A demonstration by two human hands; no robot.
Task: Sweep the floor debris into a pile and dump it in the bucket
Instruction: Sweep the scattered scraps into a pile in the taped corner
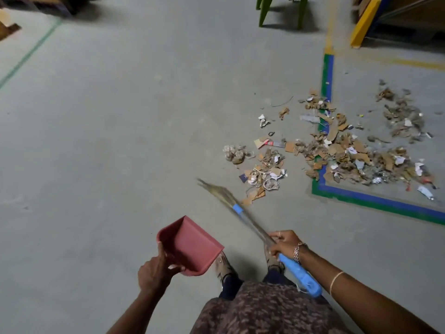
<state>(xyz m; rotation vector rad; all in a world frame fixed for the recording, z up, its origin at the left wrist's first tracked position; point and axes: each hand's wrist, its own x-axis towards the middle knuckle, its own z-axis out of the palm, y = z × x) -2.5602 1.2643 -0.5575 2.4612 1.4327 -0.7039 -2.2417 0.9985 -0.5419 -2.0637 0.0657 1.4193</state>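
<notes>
Scattered debris (pixel 337 150), torn cardboard, paper scraps and dust clumps, lies on the grey concrete floor to the right, spread across a blue-and-green floor line. My right hand (pixel 285 243) grips a grass broom (pixel 243 214) just above its blue handle; the blurred bristles point up-left, short of the nearest scraps. My left hand (pixel 156 268) holds a red dustpan (pixel 192 244) by its rear edge, its mouth facing right, raised above the floor. No bucket is in view.
Green chair legs (pixel 280 10) stand at the top centre. A yellow-and-blue rack base (pixel 366 22) sits at the top right. A green floor line (pixel 31 53) runs diagonally at the left. My shoes (pixel 225 266) are below the dustpan.
</notes>
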